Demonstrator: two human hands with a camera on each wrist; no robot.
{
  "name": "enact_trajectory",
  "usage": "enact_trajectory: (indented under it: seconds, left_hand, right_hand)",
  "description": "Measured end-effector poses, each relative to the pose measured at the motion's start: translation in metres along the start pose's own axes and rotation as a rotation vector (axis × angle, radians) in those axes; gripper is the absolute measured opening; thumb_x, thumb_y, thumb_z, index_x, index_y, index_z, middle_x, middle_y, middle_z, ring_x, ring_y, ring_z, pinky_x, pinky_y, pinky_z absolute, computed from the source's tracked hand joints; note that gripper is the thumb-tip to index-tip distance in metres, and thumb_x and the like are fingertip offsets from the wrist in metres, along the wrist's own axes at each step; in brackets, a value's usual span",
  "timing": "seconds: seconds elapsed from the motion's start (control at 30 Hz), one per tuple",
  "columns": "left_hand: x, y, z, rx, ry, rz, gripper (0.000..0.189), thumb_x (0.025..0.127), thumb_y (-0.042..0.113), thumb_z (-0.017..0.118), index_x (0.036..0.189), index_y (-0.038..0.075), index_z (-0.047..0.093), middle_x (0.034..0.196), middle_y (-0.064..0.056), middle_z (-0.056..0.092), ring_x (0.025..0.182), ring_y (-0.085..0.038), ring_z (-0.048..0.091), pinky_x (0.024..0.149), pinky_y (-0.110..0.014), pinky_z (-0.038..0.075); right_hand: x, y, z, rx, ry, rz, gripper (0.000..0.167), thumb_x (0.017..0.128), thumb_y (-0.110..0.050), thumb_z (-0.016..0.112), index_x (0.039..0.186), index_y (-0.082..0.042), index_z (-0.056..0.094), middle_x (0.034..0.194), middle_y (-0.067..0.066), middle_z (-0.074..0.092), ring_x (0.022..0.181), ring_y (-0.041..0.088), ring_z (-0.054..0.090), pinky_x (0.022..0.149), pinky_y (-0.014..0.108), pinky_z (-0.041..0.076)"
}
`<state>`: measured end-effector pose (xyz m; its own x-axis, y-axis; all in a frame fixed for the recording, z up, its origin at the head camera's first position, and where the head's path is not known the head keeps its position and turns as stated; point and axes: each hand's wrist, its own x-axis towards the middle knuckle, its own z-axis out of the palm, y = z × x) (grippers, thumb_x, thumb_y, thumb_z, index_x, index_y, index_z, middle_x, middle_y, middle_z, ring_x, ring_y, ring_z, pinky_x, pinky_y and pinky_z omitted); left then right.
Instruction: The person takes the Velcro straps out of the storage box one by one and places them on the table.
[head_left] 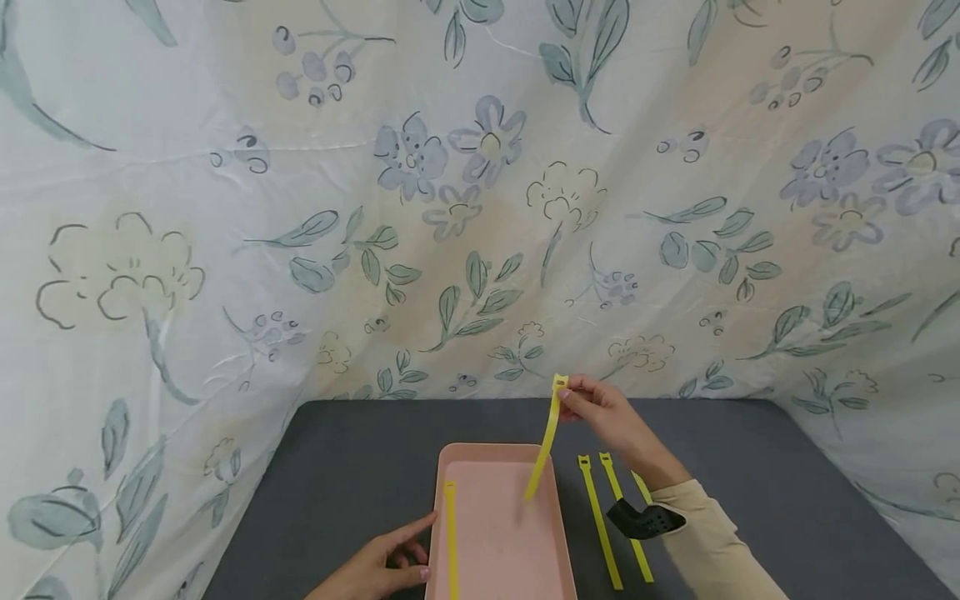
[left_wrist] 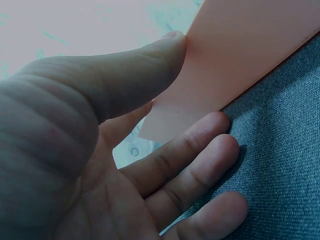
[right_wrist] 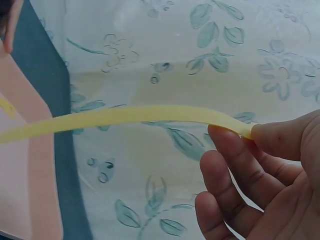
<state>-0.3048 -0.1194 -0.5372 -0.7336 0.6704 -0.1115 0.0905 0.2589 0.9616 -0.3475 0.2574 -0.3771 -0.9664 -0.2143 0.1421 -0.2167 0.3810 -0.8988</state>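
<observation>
Yellow strap [head_left: 551, 429] is hanging from your right hand [head_left: 609, 414], which is pinching its slotted top between thumb and fingers, while its blurred lower end is dangling above the right side of the pink tray [head_left: 498, 542]. Your left hand [head_left: 378, 562] is touching the tray's left edge, fingers loosely spread. Inside, another strap [head_left: 452, 542] is lying lengthwise along that side. Right of the tray, three more straps [head_left: 602, 523] are lying on the dark table [head_left: 360, 467], your wrist's black device [head_left: 645, 520] partly covering them.
</observation>
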Motion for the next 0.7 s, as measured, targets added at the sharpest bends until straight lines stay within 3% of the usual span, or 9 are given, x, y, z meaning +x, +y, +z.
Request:
enact_trajectory:
  seconds: [0.13,0.3,0.53,0.7]
  left_hand:
    - [0.001,0.001,-0.001,0.0,-0.004,-0.002,0.073,0.099,0.019,0.066,0.16,0.005,0.028,0.107,-0.008,0.065,0.081,-0.01,0.058,0.07,-0.024,0.047]
    - [0.002,0.001,-0.001,0.008,-0.002,0.007,0.073,0.099,0.02,0.066,0.159,0.004,0.029,0.107,-0.008,0.065,0.081,-0.01,0.058,0.07,-0.024,0.047]
    - [0.002,0.001,-0.002,0.022,0.0,0.029,0.072,0.099,0.019,0.065,0.159,0.002,0.029,0.106,-0.009,0.065,0.081,-0.008,0.059,0.071,-0.023,0.048]
    - [0.003,0.001,-0.002,0.027,-0.002,0.035,0.072,0.099,0.019,0.065,0.158,0.001,0.029,0.106,-0.008,0.065,0.08,-0.007,0.059,0.07,-0.022,0.048]
  right_hand:
    - [-0.003,-0.006,-0.012,0.004,0.014,-0.036,0.032,0.108,-0.026,0.052,0.121,0.003,0.056,0.097,0.003,0.067,0.089,0.016,0.067,0.084,0.028,0.052]
    - [-0.008,-0.013,-0.023,0.015,0.058,0.0,0.035,0.105,-0.03,0.056,0.12,0.002,0.059,0.092,-0.001,0.066,0.087,0.022,0.062,0.083,0.031,0.051]
    - [-0.016,-0.023,-0.04,0.018,0.113,0.039,0.038,0.102,-0.034,0.061,0.119,0.001,0.064,0.093,-0.007,0.067,0.089,0.015,0.062,0.084,0.029,0.051]
    - [-0.019,-0.026,-0.053,0.026,0.158,0.01,0.034,0.102,-0.035,0.061,0.116,-0.005,0.065,0.092,-0.01,0.068,0.091,0.014,0.063,0.083,0.029,0.051]
